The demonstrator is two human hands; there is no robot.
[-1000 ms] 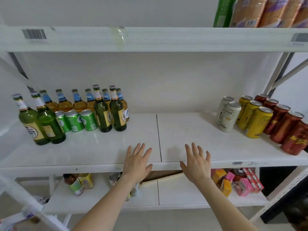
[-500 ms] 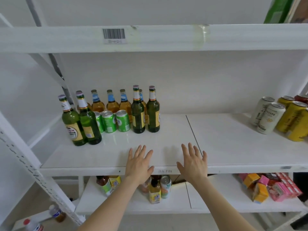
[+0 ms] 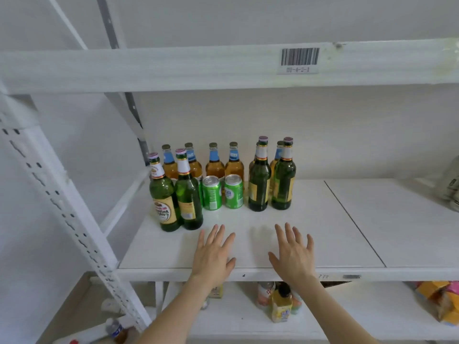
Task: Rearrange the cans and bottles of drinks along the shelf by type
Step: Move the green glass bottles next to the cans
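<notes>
On the white shelf (image 3: 310, 244), two green bottles (image 3: 173, 199) stand at the front left and two more green bottles (image 3: 270, 184) further right. Between the pairs stand green cans (image 3: 222, 192). Several amber bottles with blue neck labels (image 3: 214, 162) line the back. My left hand (image 3: 213, 254) and my right hand (image 3: 293, 254) hover flat over the shelf's front edge, fingers spread, holding nothing, just in front of the drinks.
A white perforated upright (image 3: 62, 207) slants down the left side. The upper shelf beam (image 3: 198, 68) carries a barcode label. A pale can (image 3: 450, 184) shows at the far right edge. On the lower shelf stand a yellow bottle (image 3: 282, 306) and orange packets (image 3: 442, 301).
The view has swung left: the bottle group now sits centre and the cans on the right have nearly left the frame. Both hands stay flat and empty, now close to the green bottles.
</notes>
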